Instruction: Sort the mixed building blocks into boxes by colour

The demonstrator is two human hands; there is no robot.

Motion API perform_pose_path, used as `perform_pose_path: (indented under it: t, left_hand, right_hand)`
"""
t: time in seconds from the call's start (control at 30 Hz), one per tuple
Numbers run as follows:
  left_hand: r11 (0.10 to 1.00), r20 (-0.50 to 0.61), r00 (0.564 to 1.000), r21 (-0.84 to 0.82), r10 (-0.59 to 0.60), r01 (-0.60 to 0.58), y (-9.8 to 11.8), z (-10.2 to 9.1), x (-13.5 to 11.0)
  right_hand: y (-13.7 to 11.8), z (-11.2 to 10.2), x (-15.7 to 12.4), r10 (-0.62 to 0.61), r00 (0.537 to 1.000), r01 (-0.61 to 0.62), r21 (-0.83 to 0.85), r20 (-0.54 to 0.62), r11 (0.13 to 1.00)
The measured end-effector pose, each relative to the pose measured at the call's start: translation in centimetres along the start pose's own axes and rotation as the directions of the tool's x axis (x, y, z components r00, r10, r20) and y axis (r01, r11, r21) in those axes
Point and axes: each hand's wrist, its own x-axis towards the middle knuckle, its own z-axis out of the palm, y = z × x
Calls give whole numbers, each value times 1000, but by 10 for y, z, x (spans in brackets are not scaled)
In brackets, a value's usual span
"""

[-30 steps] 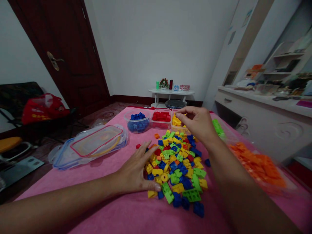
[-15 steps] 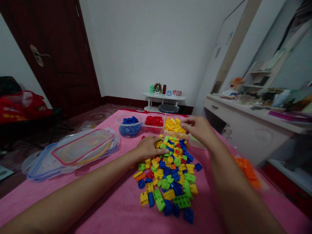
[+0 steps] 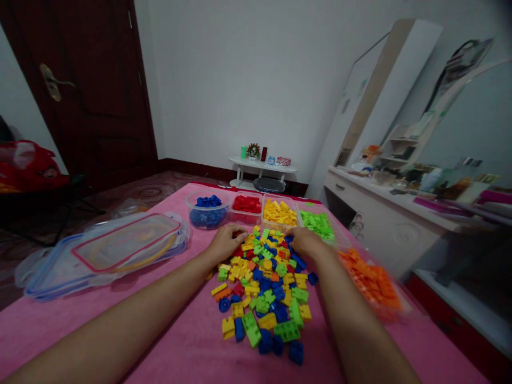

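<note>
A loose pile of toy building bricks in yellow, green, blue, red and orange is spread over the pink cloth. At the pile's far left edge is my left hand, its thumb and fingers closed around a dark red brick. Across from it, my right hand reaches down into the far right side of the pile. The right fingers are curled by some blue bricks, and what lies between them is mostly hidden.
Behind the pile stand clear tubs of blue bricks, red bricks, yellow bricks and green bricks. An orange-brick tub lies right of my forearm. Stacked plastic lids lie at left. A dresser borders the right.
My right hand has come down from beside the yellow tub to the pile. My left hand has drawn back to the pile's left edge, its fingers closing. The view has shifted slightly.
</note>
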Motion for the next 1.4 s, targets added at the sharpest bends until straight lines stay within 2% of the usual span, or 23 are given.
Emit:
perform_pose_path:
  t: [0.13,0.3,0.37,0.47,0.53,0.67,0.9,1.0,1.1,1.27,1.4]
  left_hand:
    - [997,4,999,58,46,-47,1,0,-2]
    - [998,-19,998,23,52,-52,4,0,-4]
    - [999,-40,998,-10,49,-50,5,0,-4]
    - [998,-64,997,-25,52,-53,7,-1,-4]
    - [998,-71,996,-27,59,-61,9,-2,-5]
    - [998,-57,997,-39,54,-57,13,-4,-6]
    - [997,-56,998,-75,-11,6,20,-7,-8]
    - [997,-61,998,-76,-28,23,20,-7,-7]
    - [997,-55,998,-73,2,-6,18,-7,-7]
    - [996,-46,998,-75,50,-53,15,-7,-7]
    - [998,-71,997,-46,33,-36,17,-9,-7]
  right_hand:
    - [5,8,4,-30,1000,30,25,6,999]
    - [6,9,7,-144,989,132,218,41,967]
    - [1,8,7,-183,981,154,333,57,930]
    - [-14,4,2,-298,953,222,534,60,816]
    - [-27,2,-1,-354,934,268,573,42,775]
    - [-44,0,-5,-345,939,293,502,12,814]
    - [-50,-16,-15,-289,956,287,379,-54,880]
    - [-64,-21,-23,-409,912,385,356,-6,852]
    - [-81,-15,-30,-490,871,464,270,35,844]
    - [-90,1,-28,-498,867,496,136,-16,858]
    - [-82,-5,-24,-456,884,467,148,-104,872]
